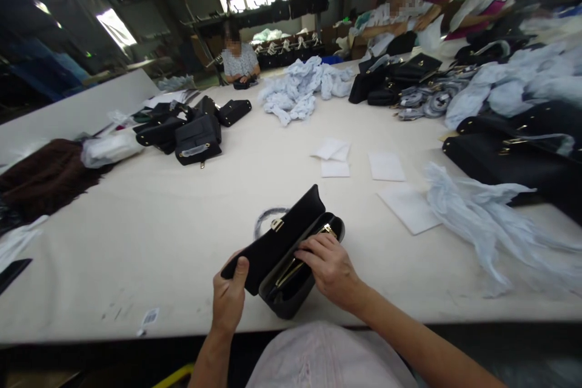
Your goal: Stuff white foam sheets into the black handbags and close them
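A black handbag (291, 303) stands at the near edge of the table, its flap (286, 236) raised and a gold clasp (277, 225) on it. My left hand (231, 291) grips the flap's left end, thumb on the near face. Over the bag's mouth is my right hand (328, 264), fingers closed at a gold zipper (288, 273) inside. Exactly what those fingertips pinch is hidden. Behind the flap curves a wrapped handle (266, 218).
Black bags lie at the left (197, 139) and right (504, 151). White foam sheets (386, 167) and crumpled pale tissue paper (473, 212) lie right of centre. A larger tissue heap (300, 88) sits farther back. Several people work across the table.
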`<move>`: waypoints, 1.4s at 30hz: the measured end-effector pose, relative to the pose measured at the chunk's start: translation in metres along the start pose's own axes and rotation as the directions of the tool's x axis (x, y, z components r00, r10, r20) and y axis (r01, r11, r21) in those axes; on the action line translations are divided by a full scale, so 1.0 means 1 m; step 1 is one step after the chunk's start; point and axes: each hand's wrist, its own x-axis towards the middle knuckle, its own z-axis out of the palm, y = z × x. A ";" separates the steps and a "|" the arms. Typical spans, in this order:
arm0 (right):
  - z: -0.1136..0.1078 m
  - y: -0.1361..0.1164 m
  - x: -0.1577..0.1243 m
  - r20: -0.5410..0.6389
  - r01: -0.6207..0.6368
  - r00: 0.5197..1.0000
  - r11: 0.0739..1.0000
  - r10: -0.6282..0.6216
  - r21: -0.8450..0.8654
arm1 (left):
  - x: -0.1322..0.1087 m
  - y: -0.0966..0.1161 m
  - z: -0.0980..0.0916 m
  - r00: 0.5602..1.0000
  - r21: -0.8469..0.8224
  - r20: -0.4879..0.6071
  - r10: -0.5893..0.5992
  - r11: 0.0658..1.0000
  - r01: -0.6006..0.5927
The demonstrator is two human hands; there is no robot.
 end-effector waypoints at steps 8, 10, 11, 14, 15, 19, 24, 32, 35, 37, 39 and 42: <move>0.001 0.003 0.007 0.130 -0.063 0.989 0.993 0.076 -0.101 | 0.022 -0.020 0.006 0.962 0.091 -0.249 0.113 0.992 -0.093; -0.001 0.003 0.006 0.144 -0.059 0.987 0.995 0.071 -0.084 | 0.014 -0.014 0.007 0.814 0.295 -0.396 0.426 0.898 -0.326; -0.001 0.002 0.004 0.133 -0.057 0.989 0.996 0.065 -0.065 | 0.007 -0.009 0.008 0.694 0.402 -0.398 0.600 0.794 -0.457; 0.001 0.000 -0.002 0.048 -0.074 0.996 0.997 0.074 -0.004 | -0.014 0.010 0.019 0.513 0.430 -0.037 0.858 0.477 -0.766; 0.002 -0.001 -0.004 0.013 -0.089 0.996 0.996 0.089 0.009 | -0.019 0.015 0.026 0.527 0.340 0.135 0.839 0.460 -0.820; 0.003 -0.006 -0.009 -0.073 -0.128 0.989 0.991 0.130 0.034 | -0.015 0.023 0.052 0.613 0.195 0.536 0.580 0.621 -0.759; -0.003 -0.006 -0.014 -0.124 -0.133 0.982 0.989 0.141 0.068 | 0.001 0.031 0.059 0.612 0.232 0.725 0.316 0.724 -0.649; -0.001 0.002 -0.022 -0.218 -0.188 0.952 0.973 0.214 0.131 | 0.016 0.044 0.047 0.503 0.114 0.853 0.143 0.888 -0.445; -0.001 0.006 -0.018 -0.227 -0.186 0.950 0.973 0.213 0.135 | 0.018 0.037 0.051 0.473 0.095 0.856 0.210 0.834 -0.544; -0.002 0.010 -0.015 -0.208 -0.186 0.956 0.976 0.206 0.109 | 0.018 0.030 0.057 0.512 0.155 0.818 0.261 0.758 -0.634; -0.004 0.012 -0.012 -0.145 -0.190 0.970 0.981 0.195 0.048 | 0.018 0.022 0.062 0.599 0.267 0.737 0.315 0.678 -0.685; -0.008 0.011 -0.011 -0.005 -0.181 0.983 0.983 0.181 -0.035 | 0.018 0.014 0.065 0.721 0.392 0.523 0.454 0.623 -0.677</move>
